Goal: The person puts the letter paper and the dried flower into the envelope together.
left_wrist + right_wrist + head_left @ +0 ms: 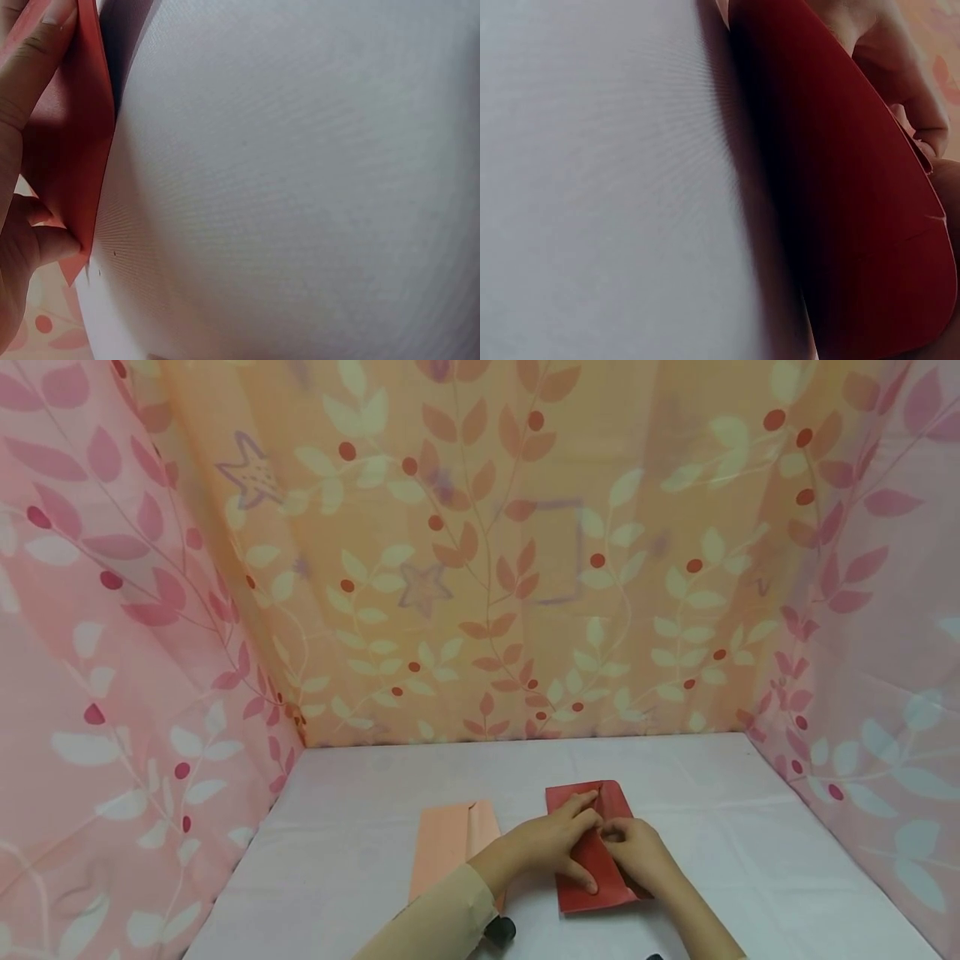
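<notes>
A dark red folded paper (611, 802) lies flat on the white table (360, 827), near its front middle. My left hand (566, 843), in a beige sleeve, rests on the paper with its fingers spread and pressing down. My right hand (624, 845) is beside it with curled fingers, pinching a fold at the paper's middle. In the left wrist view the red paper (75, 150) shows between a finger and the thumb. The right wrist view shows the red paper (840, 187) bulging up from the white table (592, 187).
A salmon-pink folded paper (450, 843) lies just left of the red one, partly under my left forearm. Leaf-patterned pink and orange fabric (480, 568) walls the table on the left, back and right. A small black object (501, 931) sits by my left sleeve.
</notes>
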The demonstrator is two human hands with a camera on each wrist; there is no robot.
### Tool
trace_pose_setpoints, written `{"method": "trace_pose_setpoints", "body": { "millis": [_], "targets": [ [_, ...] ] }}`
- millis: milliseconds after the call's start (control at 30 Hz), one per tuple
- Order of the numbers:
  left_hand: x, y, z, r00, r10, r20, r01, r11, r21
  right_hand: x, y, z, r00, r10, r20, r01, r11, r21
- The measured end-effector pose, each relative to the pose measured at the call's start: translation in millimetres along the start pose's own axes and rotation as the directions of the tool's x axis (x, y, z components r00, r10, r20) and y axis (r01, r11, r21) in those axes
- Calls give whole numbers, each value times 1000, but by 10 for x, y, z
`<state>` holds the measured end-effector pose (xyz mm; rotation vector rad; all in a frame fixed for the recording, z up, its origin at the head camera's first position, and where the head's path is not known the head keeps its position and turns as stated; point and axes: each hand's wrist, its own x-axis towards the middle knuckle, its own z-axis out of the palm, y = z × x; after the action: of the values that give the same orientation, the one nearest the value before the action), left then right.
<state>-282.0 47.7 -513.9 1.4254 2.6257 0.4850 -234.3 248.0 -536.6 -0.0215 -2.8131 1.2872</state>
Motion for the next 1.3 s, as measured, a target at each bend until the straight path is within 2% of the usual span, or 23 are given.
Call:
{"method": "trace_pose_setpoints", "body": {
  "millis": [167,367,600,800,900,967,1133,1300],
  "targets": [
    [-1,-8,-14,1000,3,-2,-3,1000,-21,22,-28,-17,1000,12,-17,-11,999,31],
    [8,-19,-13,1000,11,-17,-11,1000,1,54,-43,-2,999,31,10,-31,998,51],
    [9,-30,-15,1000,2,-16,-2,1000,0,98,-53,36,999,8,34,-8,1000,1],
    [-1,-21,-29,1000,-3,-4,3,1000,-18,81,-47,-13,993,-42,113,40,999,16],
    [-9,-1,-45,1000,-10,7,10,999,-31,61,-6,-74,981,-88,174,77,995,68],
    [-10,7,-43,1000,-17,14,17,999,-30,45,28,-110,976,-91,199,66,990,128],
    [-3,5,-12,999,-33,32,33,999,-18,-12,101,-160,985,-37,167,-1,975,223],
    [2,17,-20,999,-34,38,35,999,-23,-76,88,-225,995,41,96,-61,977,206]
  ]
}}
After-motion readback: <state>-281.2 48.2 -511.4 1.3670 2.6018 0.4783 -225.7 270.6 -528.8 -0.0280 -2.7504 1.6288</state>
